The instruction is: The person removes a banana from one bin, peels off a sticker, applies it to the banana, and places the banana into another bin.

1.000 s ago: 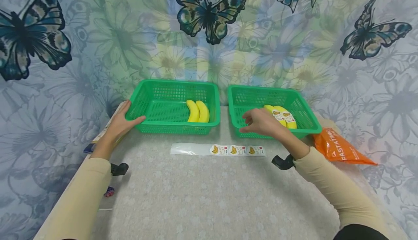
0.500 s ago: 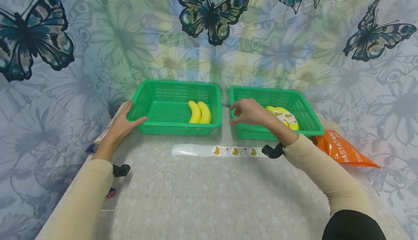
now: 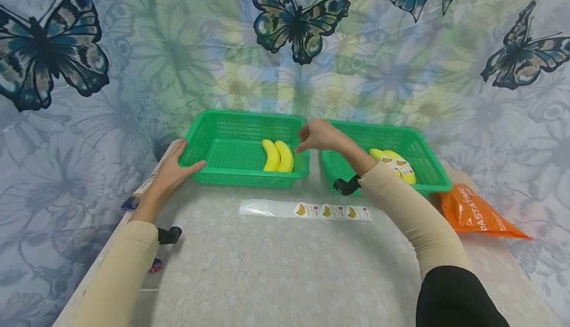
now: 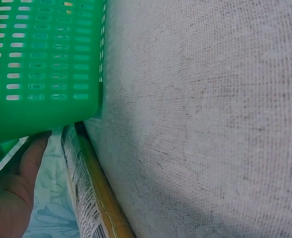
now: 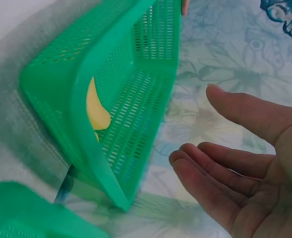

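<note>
My left hand rests at the near left corner of the left green basket, its thumb across the rim and its fingers along the left end. Two bananas lie side by side in that basket, toward its right end. Over the basket's right end reaches my right hand, close to the bananas and holding nothing. In the right wrist view its thumb and fingers stand apart. Several bananas with printed stickers lie in the right green basket, partly hidden by my right forearm.
A clear strip with three banana stickers lies on the table before the baskets. An orange PASTATIME bag lies beside the right basket. A printed package lies at the left edge. A butterfly-print cloth hangs behind.
My right hand has moved left from over the right basket to the right end of the left basket, still holding nothing. My left hand stays at its basket corner. The view has shifted slightly.
</note>
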A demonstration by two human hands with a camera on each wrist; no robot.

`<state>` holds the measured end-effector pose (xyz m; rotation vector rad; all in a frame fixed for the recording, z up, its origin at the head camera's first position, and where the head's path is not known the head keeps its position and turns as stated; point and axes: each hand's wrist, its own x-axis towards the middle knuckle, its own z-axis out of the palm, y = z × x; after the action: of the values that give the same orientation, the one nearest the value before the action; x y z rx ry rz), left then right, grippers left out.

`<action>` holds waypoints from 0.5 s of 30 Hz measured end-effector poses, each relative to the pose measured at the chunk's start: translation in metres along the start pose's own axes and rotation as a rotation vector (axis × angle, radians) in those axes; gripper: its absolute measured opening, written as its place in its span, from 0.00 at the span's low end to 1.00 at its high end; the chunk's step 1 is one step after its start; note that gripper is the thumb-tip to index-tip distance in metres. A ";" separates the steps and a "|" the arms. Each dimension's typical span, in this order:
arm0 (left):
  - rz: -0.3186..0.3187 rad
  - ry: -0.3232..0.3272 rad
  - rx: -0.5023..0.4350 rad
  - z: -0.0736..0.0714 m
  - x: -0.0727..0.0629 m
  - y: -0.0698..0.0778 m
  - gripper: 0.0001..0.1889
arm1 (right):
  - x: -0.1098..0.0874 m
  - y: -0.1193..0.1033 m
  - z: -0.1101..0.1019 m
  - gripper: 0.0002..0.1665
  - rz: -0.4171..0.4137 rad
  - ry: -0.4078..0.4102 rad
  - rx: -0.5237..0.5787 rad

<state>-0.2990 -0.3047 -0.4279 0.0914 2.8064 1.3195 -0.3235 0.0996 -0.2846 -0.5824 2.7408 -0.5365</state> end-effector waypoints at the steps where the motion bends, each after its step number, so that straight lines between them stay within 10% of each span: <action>1: -0.001 0.002 -0.001 0.000 0.000 0.000 0.56 | 0.006 -0.001 0.001 0.32 -0.001 0.000 0.002; 15: -0.019 0.006 0.022 -0.001 0.000 -0.001 0.56 | 0.070 -0.009 0.010 0.32 -0.014 -0.038 -0.036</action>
<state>-0.2992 -0.3059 -0.4277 0.0620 2.8196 1.2875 -0.3780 0.0582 -0.3037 -0.6143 2.7173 -0.4757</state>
